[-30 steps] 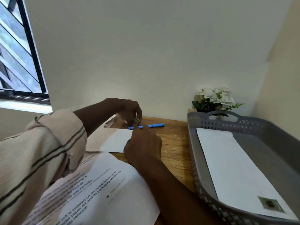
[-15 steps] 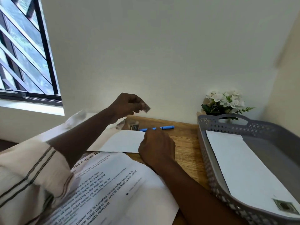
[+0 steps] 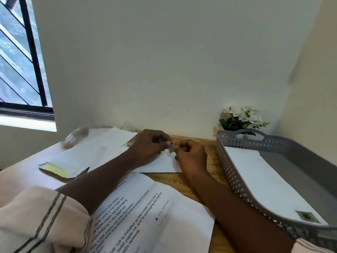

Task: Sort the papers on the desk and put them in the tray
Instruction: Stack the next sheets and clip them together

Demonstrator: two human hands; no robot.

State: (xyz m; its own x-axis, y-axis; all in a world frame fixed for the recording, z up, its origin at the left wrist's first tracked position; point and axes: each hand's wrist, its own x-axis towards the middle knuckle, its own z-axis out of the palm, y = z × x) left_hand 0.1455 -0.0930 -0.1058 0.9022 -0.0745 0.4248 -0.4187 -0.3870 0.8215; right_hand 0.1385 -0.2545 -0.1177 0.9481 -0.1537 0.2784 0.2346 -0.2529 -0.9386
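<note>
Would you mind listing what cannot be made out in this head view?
- Small item pinched between left hand and right hand: too small and blurred to identify.
- Printed sheet: partly covered by the left forearm, text blurred.
- Tray: cut off by the right edge.

Left hand [image 3: 148,143] and right hand [image 3: 191,155] meet fingertip to fingertip, both pinched closed.

Both forearms are bare, with the cream sleeves pushed up toward the elbows. The left sleeve [image 3: 42,220], lying over the printed sheet [image 3: 145,212], carries thin dark double stripes. Only a small pale cuff of the right sleeve [image 3: 310,246] shows, beyond that sheet's right edge.
</note>
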